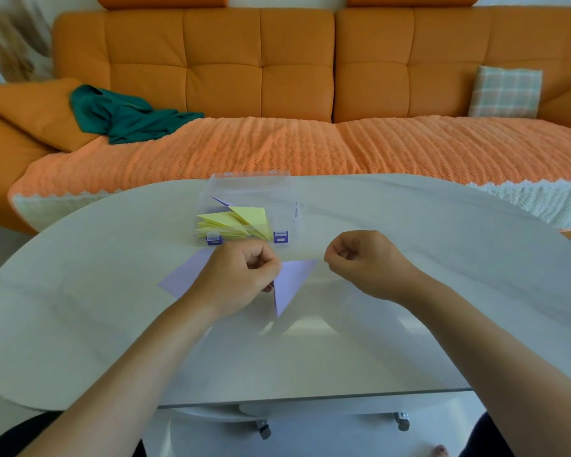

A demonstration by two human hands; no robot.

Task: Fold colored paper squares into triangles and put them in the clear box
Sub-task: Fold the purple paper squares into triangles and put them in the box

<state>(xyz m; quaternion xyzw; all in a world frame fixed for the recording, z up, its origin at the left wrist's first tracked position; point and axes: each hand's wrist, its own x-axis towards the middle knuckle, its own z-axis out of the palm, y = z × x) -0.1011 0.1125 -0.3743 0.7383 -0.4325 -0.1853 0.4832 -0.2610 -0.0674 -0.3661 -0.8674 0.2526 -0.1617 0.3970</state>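
Forearms [139,367] reach in low over the white table [409,324]. On my feed the clear box [287,199] stands at its far side, holding stacked yellow triangles [234,222]. A flat lilac sheet [185,275] lies partly under the left hand [241,275], whose fingers pinch a folded lilac triangle [290,282] just in front of the box. The right hand [366,262] is curled, and I see nothing in it

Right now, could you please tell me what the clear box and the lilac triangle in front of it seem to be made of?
The clear rectangular box looks like hard glossy plastic, since the yellow paper triangles show through its walls. The lilac folded triangle seems thin matte paper, judging by its sharp edges and dull face.
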